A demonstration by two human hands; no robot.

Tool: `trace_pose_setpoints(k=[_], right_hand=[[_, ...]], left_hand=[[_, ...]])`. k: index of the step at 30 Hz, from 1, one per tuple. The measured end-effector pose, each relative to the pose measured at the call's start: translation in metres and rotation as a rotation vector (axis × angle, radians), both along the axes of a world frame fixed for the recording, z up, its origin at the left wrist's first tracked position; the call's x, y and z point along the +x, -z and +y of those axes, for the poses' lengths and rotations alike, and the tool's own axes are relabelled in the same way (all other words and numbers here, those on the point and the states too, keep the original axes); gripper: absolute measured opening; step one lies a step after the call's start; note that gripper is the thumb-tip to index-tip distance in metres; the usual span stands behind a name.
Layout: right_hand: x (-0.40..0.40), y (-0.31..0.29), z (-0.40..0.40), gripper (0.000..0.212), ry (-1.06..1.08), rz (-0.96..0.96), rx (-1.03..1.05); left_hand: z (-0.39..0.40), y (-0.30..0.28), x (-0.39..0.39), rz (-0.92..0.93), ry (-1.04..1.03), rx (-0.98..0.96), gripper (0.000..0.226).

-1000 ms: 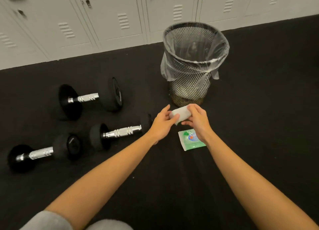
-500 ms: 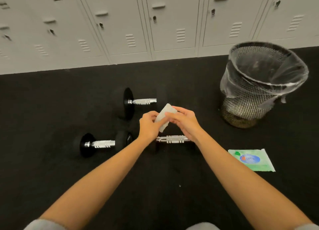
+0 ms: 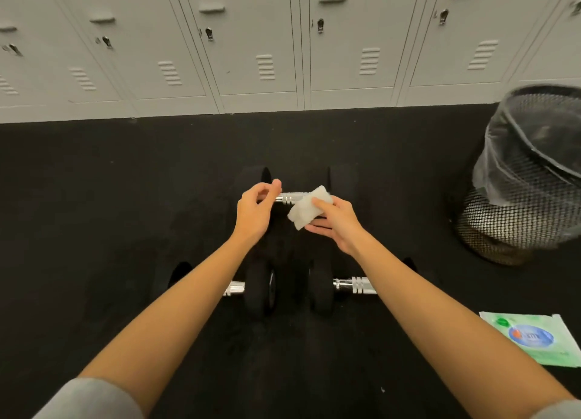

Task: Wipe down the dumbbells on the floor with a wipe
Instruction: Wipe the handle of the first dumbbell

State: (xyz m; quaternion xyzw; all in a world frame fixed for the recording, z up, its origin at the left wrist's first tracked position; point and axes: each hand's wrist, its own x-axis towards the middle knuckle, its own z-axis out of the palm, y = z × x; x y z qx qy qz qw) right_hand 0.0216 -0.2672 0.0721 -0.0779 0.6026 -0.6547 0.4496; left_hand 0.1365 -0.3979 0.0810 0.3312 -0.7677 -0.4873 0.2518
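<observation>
We see both bare arms stretched forward over the black floor (image 3: 94,214), the hands meeting above the far dumbbell (image 3: 287,197). The right hand (image 3: 338,222) holds a folded white wipe (image 3: 308,208), thumb on top and fingers curled underneath it, the wipe just over the chrome handle of that dumbbell; we cannot tell whether it touches the metal. The left hand (image 3: 254,212) hangs beside it with its fingers loosely curled and thumb raised, holding nothing that we can make out, close to the left end of the same handle. Nearer to us lie two more dumbbells end to end: the left dumbbell (image 3: 259,288), partly hidden by the left forearm, and the right dumbbell (image 3: 322,288), crossed by the right forearm. A green pack of wipes (image 3: 534,340) lies flat on the floor at the lower right. A mesh bin (image 3: 518,211) with a clear liner stands at the right, and grey lockers (image 3: 283,41) line the back wall.
</observation>
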Motion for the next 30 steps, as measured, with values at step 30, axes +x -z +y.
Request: trace_pose_setpoints(k=[30], right_hand=[[-0.011, 0.047, -0.097, 0.058, -0.816, 1.346, 0.473]], left_hand=[[-0.094, 0.046, -0.037, -0.421, 0.070, -0.711, 0.042]])
